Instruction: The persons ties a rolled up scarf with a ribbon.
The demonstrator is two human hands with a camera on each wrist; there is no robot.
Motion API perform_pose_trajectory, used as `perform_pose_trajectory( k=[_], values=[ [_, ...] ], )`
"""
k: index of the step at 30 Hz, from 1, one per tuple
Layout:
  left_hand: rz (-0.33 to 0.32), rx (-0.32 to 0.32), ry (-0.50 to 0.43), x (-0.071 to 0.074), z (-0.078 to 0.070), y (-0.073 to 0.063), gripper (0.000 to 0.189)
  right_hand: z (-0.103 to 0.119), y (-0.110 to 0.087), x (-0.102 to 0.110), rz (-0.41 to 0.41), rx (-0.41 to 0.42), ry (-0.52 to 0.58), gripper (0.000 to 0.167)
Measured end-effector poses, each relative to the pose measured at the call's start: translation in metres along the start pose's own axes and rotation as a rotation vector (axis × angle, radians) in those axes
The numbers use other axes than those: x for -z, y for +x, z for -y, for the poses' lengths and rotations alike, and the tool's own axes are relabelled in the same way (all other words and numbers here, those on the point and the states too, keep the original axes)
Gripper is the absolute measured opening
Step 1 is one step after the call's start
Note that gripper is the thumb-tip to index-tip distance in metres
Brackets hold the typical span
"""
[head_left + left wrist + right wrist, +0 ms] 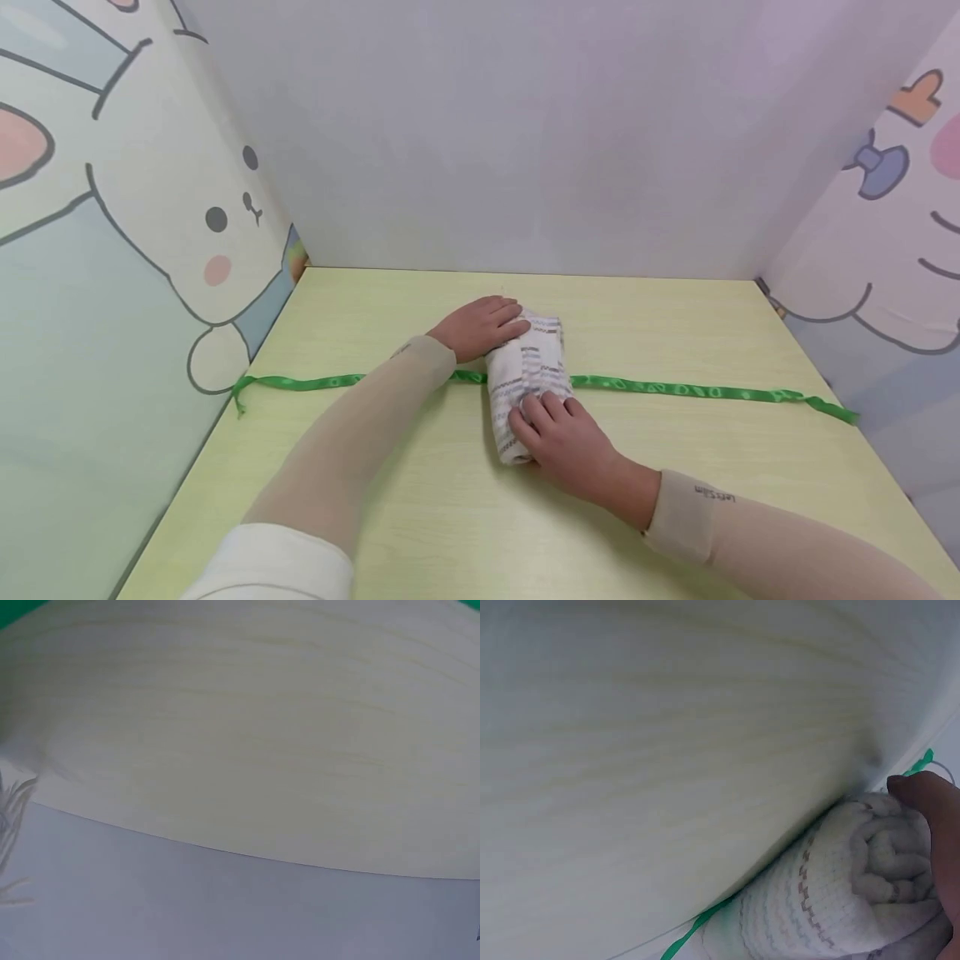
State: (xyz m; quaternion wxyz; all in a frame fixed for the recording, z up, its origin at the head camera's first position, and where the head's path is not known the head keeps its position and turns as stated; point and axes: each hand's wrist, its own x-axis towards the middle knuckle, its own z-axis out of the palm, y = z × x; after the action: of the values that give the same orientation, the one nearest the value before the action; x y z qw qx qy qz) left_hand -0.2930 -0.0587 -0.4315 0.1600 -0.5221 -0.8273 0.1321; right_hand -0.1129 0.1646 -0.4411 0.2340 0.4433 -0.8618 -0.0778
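Note:
A white cloth [525, 367] with grey and brown woven dashes lies rolled into a thick bundle mid-table, its long side running away from me. Across the far end rests my left hand [483, 325], fingers extended over the top. My right hand [573, 446] grips the near end, fingers bent over the roll. The right wrist view shows the coiled layers of the cloth [889, 862] beside a digit of that hand [930, 802]. A green ribbon [675, 389] stretches left to right under the roll, its middle hidden. Pale fringe [16, 802] shows at the left wrist view's edge.
The pale yellow-green table [420, 533] meets a plain light wall [525, 150] at the back. Panels with cartoon animals stand on the left [150, 250] and right [892, 250]. The ribbon's ends reach close to both table sides.

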Motion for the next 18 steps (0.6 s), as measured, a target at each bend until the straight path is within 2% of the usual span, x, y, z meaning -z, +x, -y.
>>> perform_pose_trajectory(
  k=[3, 6, 11, 18],
  values=[
    [0.031, 0.041, -0.005, 0.000, -0.002, -0.001, 0.062, -0.001, 0.002, 0.002, 0.020, -0.038, 0.086, 0.075],
    [0.050, 0.111, -0.063, 0.002, -0.003, -0.001, 0.067, -0.004, 0.004, 0.007, 0.013, -0.114, 0.186, 0.080],
    [0.042, 0.292, -0.213, 0.012, -0.003, -0.009, 0.071, -0.015, 0.007, 0.016, -0.009, -0.253, 0.301, 0.074],
    [0.041, 0.570, -0.411, 0.030, -0.007, -0.032, 0.082, -0.048, 0.002, 0.013, 0.084, -0.533, 0.371, 0.067]
  ],
)
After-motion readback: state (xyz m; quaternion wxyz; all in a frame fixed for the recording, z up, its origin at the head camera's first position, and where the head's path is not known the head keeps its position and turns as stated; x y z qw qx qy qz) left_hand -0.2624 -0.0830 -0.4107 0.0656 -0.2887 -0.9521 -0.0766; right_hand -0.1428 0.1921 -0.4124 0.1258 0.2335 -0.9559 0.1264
